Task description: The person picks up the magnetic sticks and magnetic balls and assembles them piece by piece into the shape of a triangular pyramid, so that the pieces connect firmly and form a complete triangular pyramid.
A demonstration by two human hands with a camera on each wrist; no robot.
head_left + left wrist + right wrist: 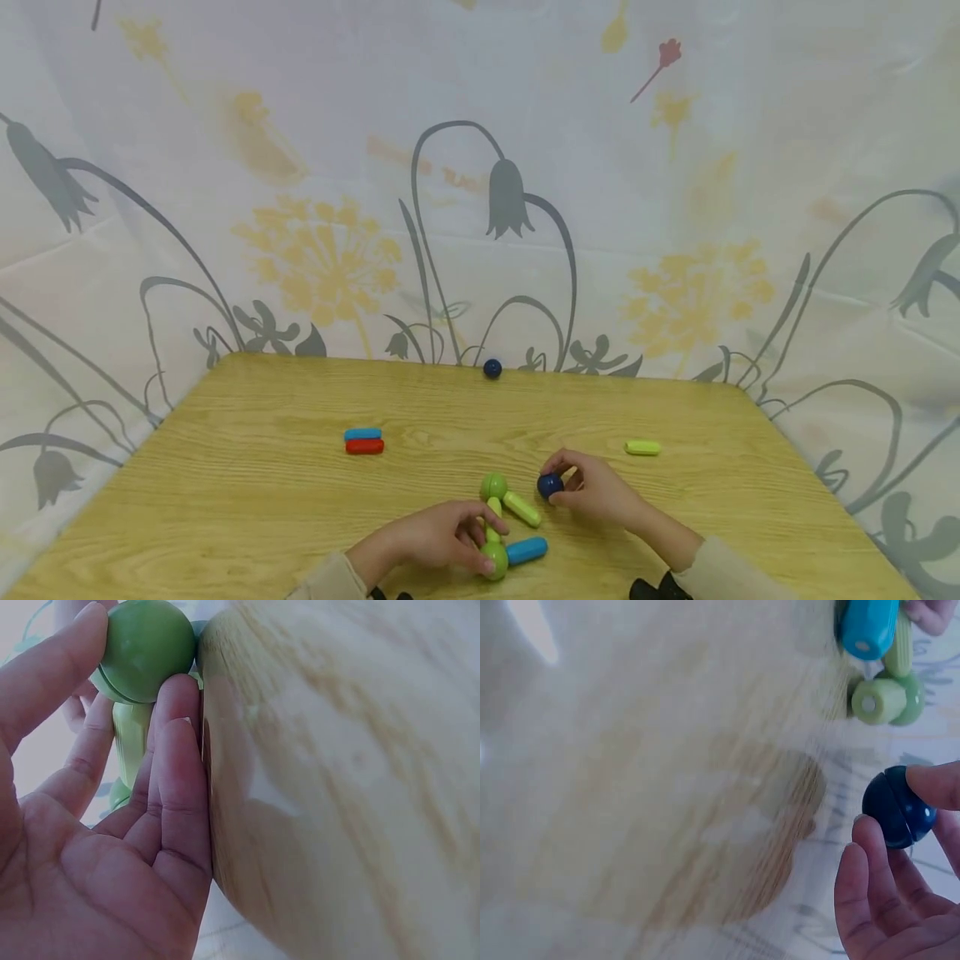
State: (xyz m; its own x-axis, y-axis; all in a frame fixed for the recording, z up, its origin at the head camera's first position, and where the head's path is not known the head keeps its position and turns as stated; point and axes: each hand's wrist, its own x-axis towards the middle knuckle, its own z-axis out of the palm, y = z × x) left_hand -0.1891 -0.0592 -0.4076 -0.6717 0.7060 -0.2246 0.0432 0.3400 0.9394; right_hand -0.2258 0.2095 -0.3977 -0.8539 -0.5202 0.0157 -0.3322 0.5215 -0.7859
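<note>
My left hand [453,535] holds the near green ball [493,561] between thumb and fingers; the left wrist view shows this green ball [148,649] close up. A yellow-green rod [492,518] joins it to a farther green ball [494,486]. From the near ball a blue rod [527,550] sticks out to the right. A second yellow-green rod [522,508] slants from the far ball toward the right. My right hand [600,492] pinches a dark blue ball [550,485] just right of these parts; a seam runs round this ball [898,807] in the right wrist view.
Another dark blue ball [492,368] sits at the table's back edge. On the left, a blue rod [363,434] and a red rod [364,447] lie side by side. A loose yellow-green rod [642,447] is at the right. A patterned curtain [465,250] hangs behind the wooden table [247,492].
</note>
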